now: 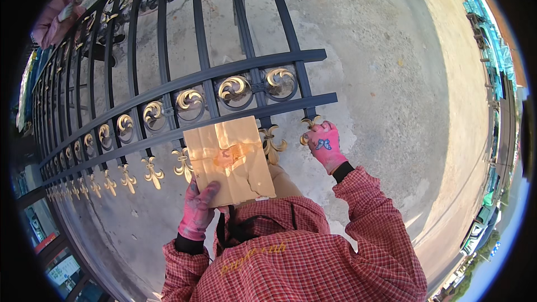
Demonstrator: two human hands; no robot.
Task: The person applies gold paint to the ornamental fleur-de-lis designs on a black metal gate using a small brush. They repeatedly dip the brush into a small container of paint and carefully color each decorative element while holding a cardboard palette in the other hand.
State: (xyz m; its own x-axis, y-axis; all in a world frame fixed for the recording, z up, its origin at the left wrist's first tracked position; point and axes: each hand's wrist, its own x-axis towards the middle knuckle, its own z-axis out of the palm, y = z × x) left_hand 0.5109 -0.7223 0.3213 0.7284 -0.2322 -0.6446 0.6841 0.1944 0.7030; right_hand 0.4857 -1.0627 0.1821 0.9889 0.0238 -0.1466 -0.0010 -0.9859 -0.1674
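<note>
My left hand (pixel 199 208), in a pink glove with dark smudges, grips the lower left edge of a piece of brown cardboard (pixel 224 182). A shiny orange-gold smear (pixel 232 156) lies on the creased cardboard. My right hand (pixel 326 144), in a pink glove with a blue bow print, is closed at the gold-coloured finial (pixel 309 123) on the fence's near right end. Its fingers curl out of sight, so what they hold is hidden. Another gold finial (pixel 272 144) shows between the cardboard and my right hand. The dark metal fence panel (pixel 235 114) carries gold scrolls (pixel 234 88) in rings.
Concrete floor (pixel 380 72) surrounds the panel, with sunlight along the right. Another person in a pink top (pixel 54 19) stands beyond the fence at the far left. Teal-wrapped goods (pixel 495 28) line the right rim. A dark-framed glazed structure (pixel 47 229) stands at left.
</note>
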